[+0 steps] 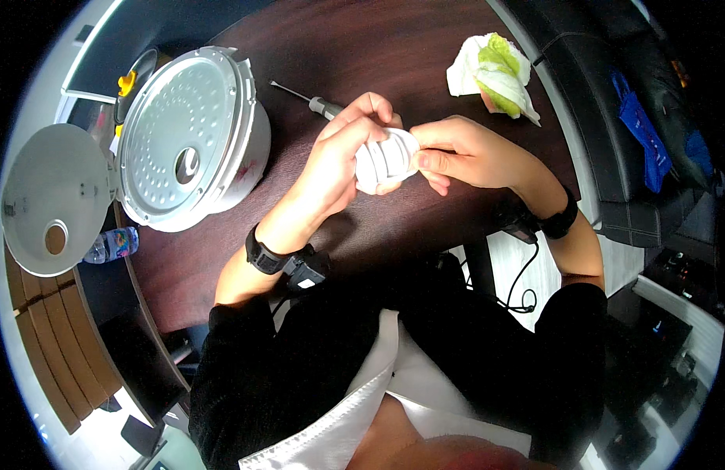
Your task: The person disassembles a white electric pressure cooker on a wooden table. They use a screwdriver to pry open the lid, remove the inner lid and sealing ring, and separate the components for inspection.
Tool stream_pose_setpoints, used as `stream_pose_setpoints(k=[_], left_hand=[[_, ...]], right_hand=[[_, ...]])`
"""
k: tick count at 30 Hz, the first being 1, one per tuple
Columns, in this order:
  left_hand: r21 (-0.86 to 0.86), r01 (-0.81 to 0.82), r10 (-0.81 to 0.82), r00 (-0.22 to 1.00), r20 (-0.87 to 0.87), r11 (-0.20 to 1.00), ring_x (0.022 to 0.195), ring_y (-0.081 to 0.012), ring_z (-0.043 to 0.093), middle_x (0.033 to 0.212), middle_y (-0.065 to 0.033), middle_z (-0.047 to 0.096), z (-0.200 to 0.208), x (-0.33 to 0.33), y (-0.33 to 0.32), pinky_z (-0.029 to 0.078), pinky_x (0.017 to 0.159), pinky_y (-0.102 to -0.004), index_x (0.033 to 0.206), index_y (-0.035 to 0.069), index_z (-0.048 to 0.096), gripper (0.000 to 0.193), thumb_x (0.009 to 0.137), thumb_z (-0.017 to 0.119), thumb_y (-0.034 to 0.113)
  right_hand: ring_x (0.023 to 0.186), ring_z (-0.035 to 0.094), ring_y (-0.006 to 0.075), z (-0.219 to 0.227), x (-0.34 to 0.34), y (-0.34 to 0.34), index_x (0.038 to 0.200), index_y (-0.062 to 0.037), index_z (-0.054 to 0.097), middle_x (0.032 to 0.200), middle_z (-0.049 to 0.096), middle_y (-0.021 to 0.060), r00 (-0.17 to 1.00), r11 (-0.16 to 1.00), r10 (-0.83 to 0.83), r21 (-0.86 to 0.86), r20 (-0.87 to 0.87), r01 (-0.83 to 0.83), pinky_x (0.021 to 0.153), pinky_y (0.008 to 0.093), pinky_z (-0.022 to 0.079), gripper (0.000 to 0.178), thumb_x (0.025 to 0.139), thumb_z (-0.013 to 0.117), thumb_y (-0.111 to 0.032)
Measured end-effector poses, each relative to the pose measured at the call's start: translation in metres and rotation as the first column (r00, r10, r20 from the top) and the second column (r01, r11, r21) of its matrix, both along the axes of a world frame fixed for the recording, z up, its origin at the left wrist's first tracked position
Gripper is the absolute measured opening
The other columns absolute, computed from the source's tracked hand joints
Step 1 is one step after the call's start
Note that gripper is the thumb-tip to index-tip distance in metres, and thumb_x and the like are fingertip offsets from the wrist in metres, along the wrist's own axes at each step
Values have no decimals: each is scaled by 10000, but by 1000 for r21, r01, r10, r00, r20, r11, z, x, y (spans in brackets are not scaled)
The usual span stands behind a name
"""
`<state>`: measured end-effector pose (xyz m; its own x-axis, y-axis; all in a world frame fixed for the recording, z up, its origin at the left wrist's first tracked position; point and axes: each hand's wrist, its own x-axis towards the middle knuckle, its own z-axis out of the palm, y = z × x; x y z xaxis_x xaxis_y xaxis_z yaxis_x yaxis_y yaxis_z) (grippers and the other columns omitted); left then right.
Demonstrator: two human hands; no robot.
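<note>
Over the dark table my left hand [337, 157] is closed round a small white round plastic part [382, 160] with curved ridges. The thumb and fingers of my right hand [464, 153] pinch the right edge of that same part. Just beyond my left hand lies a screwdriver [323, 106] with a grey handle, its shaft pointing to the far left. To the left of my hands sits a large round white appliance piece [249, 157], tilted, with a dimpled grey metal disc [170, 117] and an oval hole facing up.
A pale round cover [45, 176] with a hole stands at the far left, beside a clear bottle [115, 244]. Crumpled white and green cloth or paper [495, 74] lies at the far right of the table [362, 47]. A black sofa [605, 117] borders the right side.
</note>
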<state>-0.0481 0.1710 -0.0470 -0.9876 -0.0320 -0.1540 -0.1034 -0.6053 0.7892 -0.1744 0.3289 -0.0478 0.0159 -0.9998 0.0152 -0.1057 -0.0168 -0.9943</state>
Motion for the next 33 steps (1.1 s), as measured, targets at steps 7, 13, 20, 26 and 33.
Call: stream_pose_setpoints(k=[7, 13, 20, 26, 33], left_hand=[[-49, 138, -132, 985, 115, 989, 667, -205, 613, 843, -142, 604, 7, 5, -9, 448, 424, -271, 969, 30, 466, 175, 836, 444, 141], [35, 111, -116, 979, 168, 993, 683, -297, 638, 905, -192, 628, 7, 7, -5, 469, 447, -294, 1096, -6, 478, 290, 876, 440, 179], [85, 73, -86, 982, 168, 994, 819, -272, 630, 988, -174, 615, -3, 6, -6, 520, 571, -327, 1135, 0, 484, 280, 916, 440, 167], [146, -126, 73, 943, 324, 981, 761, -196, 601, 921, -106, 609, -13, -4, -2, 511, 610, -296, 1097, 0, 513, 254, 954, 407, 182], [248, -45, -12, 975, 222, 968, 823, -225, 601, 993, -130, 593, -43, -19, -18, 517, 647, -315, 1117, -2, 497, 258, 970, 357, 157]], right_hand=[[546, 504, 133, 8, 2, 0, 850, -9, 530, 599, 522, 48, 974, 988, -60, -152, -219, 26, 538, 285, 407, 119, 902, 488, -108], [582, 495, 112, 4, 0, 0, 886, 1, 538, 674, 523, 42, 993, 994, -44, -104, -108, 32, 534, 266, 407, 136, 916, 471, -113], [581, 489, 95, -12, -14, -2, 912, 4, 527, 717, 498, 41, 999, 995, 31, -99, -39, -35, 534, 231, 417, 158, 935, 445, -129], [565, 501, 80, -11, -8, -12, 919, -11, 492, 821, 528, 53, 975, 964, -137, 202, -176, 172, 501, 207, 401, 173, 962, 409, -157], [785, 542, 95, -35, -14, -21, 1014, -12, 512, 884, 544, 38, 966, 956, -245, 187, 88, 226, 557, 231, 497, 221, 975, 400, -199]])
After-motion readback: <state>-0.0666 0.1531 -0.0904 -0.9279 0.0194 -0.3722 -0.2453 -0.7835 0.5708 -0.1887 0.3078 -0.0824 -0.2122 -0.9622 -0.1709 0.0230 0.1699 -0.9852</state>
